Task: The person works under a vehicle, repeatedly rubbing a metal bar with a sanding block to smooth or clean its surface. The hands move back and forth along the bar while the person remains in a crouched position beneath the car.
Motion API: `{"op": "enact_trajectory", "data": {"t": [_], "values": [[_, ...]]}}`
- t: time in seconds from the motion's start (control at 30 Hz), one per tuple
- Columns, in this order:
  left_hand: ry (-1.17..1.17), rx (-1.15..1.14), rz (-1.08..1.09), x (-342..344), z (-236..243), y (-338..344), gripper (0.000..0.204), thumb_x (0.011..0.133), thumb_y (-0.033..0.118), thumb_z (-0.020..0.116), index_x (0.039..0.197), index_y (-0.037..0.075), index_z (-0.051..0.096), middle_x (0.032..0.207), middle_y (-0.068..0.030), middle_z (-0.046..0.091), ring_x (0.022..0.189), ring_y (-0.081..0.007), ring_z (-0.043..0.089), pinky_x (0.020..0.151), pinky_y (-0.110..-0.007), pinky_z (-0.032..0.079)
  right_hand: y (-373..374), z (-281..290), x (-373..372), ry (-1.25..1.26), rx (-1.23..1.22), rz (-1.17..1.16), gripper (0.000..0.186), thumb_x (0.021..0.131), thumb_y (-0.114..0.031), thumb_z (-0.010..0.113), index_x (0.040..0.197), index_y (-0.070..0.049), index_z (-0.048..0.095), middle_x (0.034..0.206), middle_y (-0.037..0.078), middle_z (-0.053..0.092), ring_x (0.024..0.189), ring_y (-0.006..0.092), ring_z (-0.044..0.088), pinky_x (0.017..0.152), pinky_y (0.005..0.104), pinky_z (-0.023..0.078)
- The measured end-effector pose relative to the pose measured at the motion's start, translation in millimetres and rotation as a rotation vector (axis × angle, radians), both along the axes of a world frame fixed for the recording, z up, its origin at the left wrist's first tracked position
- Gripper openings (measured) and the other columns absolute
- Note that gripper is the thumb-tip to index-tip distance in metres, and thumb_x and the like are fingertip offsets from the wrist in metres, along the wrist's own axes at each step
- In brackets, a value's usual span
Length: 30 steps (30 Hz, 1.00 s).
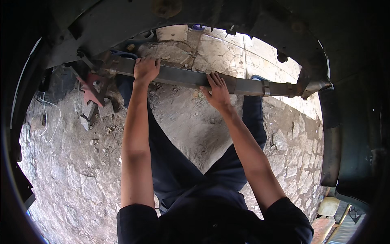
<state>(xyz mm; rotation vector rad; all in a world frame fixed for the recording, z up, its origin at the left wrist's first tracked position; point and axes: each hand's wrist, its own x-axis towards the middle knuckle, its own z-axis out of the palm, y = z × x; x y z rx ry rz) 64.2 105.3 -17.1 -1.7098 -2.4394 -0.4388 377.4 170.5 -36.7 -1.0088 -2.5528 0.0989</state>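
Note:
A long grey metal beam (183, 76) of square section runs crosswise in front of me, with bands or brackets near both ends. Over its left part my left hand (146, 70) is closed, the fingers curled across the top edge. Further right, my right hand (218, 91) lies against the beam with its fingers stretched out and slightly apart. The thumb points to the left. Both arms reach forward, and the beam crosses above my dark trousers (174, 162). The undersides of the fingers are hidden.
A dark metal body (243, 16) arches around the opening. Left of the beam stands a red metal stand (92, 87) beside broken stones. A thin white cord (50, 103) hangs further left. Rough stone paving (81, 183) and pale tiles (219, 51) cover the ground.

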Motion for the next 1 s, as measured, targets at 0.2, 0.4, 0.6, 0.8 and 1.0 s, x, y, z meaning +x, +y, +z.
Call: {"op": "enact_trajectory", "data": {"t": [0.2, 0.4, 0.6, 0.8, 1.0], "values": [[0.032, 0.029, 0.019, 1.9, -1.7, -2.4, 0.035, 0.098, 0.037, 0.046, 0.097, 0.011, 0.070, 0.104, -0.0099, 0.067, 0.109, -0.0265, 0.059, 0.105, -0.043, 0.035, -4.9, 19.9, 30.6, -0.039, 0.006, -0.022, 0.066, 0.092, -0.039, 0.062, 0.141, -0.001, 0.042, 0.148, 0.018, 0.041, 0.140, 0.0310, 0.034, 0.116, 0.0477, 0.027], [0.024, 0.004, 0.023, 3.2, -1.4, -3.1, 0.036, 0.098, 0.037, 0.045, 0.097, 0.011, 0.070, 0.103, -0.0101, 0.068, 0.108, -0.0263, 0.059, 0.106, -0.044, 0.035, -29.1, -0.2, 35.7, -0.166, 0.115, -0.073, 0.069, 0.091, -0.038, 0.063, 0.144, -0.001, 0.038, 0.152, 0.015, 0.035, 0.143, 0.0292, 0.029, 0.117, 0.0472, 0.025], [0.023, 0.009, 0.040, 1.2, -3.3, -2.0, 0.037, 0.099, 0.038, 0.044, 0.099, 0.011, 0.069, 0.106, -0.0105, 0.067, 0.109, -0.0264, 0.059, 0.105, -0.044, 0.035, -43.3, 3.6, 26.0, -0.163, 0.129, -0.081, 0.066, 0.091, -0.037, 0.063, 0.142, -0.001, 0.041, 0.148, 0.014, 0.039, 0.139, 0.0298, 0.034, 0.115, 0.0489, 0.027], [0.031, 0.004, 0.024, 0.3, -4.8, -0.9, 0.037, 0.098, 0.038, 0.045, 0.098, 0.010, 0.070, 0.104, -0.0101, 0.068, 0.109, -0.0264, 0.059, 0.104, -0.043, 0.036, -48.2, 8.1, 18.8, -0.152, 0.180, -0.065, 0.062, 0.088, -0.035, 0.066, 0.137, -0.001, 0.048, 0.139, 0.012, 0.046, 0.130, 0.0298, 0.040, 0.111, 0.0503, 0.029], [0.030, 0.048, 0.025, 0.4, -6.8, -0.6, 0.035, 0.097, 0.038, 0.048, 0.096, 0.012, 0.070, 0.102, -0.0100, 0.068, 0.108, -0.0262, 0.059, 0.103, -0.042, 0.036, -57.3, 0.6, 7.3, -0.184, 0.221, -0.116, 0.062, 0.085, -0.035, 0.068, 0.135, -0.002, 0.050, 0.140, 0.011, 0.045, 0.125, 0.0306, 0.042, 0.106, 0.0500, 0.032]]}}
